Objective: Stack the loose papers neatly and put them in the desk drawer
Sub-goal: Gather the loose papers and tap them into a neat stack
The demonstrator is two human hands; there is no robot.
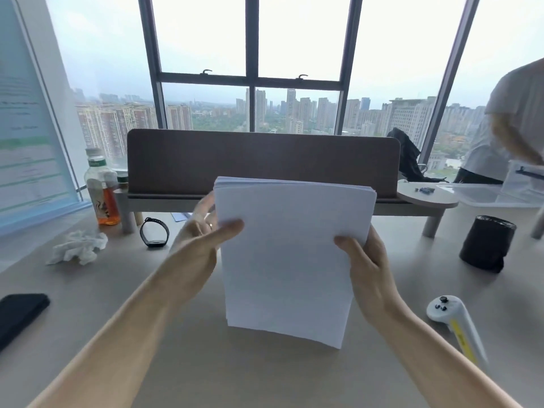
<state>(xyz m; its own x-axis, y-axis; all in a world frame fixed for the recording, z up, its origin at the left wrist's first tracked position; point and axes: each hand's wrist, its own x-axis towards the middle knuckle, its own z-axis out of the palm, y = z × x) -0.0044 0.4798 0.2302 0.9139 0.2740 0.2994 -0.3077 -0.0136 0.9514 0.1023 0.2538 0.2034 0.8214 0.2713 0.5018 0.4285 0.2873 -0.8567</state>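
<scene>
Both hands hold a stack of white papers [288, 254] upright above the desk [206, 363]. The left hand [203, 242] grips its left edge, thumb across the front; the right hand [365, 260] grips the right edge. A phone [20, 313], tissue [78, 247], bottle [101, 189], watch [154, 232], black roll [485, 242] and controller [453, 319] lie around.

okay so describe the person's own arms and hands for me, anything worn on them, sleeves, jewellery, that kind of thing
Both forearms are bare to the bottom edge of the picture, with no sleeves, gloves or wristwatch in view. The left hand wears a thin ring on one finger; its metal is too blurred to name. The right hand shows no ring or band on the parts visible.
</scene>
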